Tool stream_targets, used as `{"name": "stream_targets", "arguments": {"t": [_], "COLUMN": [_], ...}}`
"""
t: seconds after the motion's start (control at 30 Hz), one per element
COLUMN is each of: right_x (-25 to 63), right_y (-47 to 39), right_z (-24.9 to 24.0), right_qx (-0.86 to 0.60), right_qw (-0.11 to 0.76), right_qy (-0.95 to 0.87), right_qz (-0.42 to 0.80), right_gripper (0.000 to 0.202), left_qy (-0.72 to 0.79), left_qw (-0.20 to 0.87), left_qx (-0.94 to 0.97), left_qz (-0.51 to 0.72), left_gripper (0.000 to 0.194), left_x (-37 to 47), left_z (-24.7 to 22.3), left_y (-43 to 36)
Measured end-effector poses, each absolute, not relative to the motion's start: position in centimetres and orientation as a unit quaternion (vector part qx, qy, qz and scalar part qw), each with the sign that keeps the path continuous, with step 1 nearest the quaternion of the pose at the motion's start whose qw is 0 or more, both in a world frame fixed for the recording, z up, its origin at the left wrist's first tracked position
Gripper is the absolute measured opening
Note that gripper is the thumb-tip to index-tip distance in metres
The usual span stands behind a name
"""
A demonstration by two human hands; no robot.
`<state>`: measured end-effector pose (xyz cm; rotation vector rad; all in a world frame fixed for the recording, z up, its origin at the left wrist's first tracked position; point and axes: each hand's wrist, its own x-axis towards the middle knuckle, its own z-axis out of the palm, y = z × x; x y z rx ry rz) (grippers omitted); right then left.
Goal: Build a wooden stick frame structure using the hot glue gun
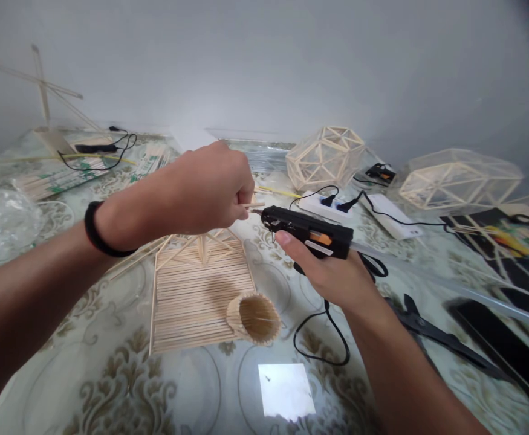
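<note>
My left hand (201, 190) is closed in a pinch on a thin wooden stick (255, 204), whose end pokes out past the fingertips. Around the black hot glue gun (307, 231) my right hand (337, 275) is wrapped, thumb along its side. The gun's nozzle points left, right by the stick's end; whether they touch I cannot tell. Below the left hand lies a flat panel of wooden sticks (196, 302) with a small stick frame (203, 248) at its far edge. A round stick cup (253, 318) lies tilted at the panel's near right corner.
Behind the gun is a white power strip (327, 206) with plugs and cords. Stick lattice domes (323, 158) stand at the back. Black scissors (427, 329) lie at the right. Packs of sticks (71, 176) and clear plastic wrap (1, 217) are at the left.
</note>
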<state>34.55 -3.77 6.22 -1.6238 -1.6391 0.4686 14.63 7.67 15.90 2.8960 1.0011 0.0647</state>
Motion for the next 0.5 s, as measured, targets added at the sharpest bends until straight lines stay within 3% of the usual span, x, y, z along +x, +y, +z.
{"name": "stream_targets", "arguments": {"t": [0.5], "right_x": [34.4], "right_y": [-3.91], "right_z": [6.8], "right_qx": [-0.655], "right_qw": [0.37], "right_qy": [-0.642], "right_qz": [0.149], "right_gripper": [0.027], "left_qy": [0.316], "left_qw": [0.056], "left_qx": [0.947], "left_qz": [0.025], "left_gripper": [0.015], "left_x": [14.8], "left_z": [16.0], "left_y": [7.62]}}
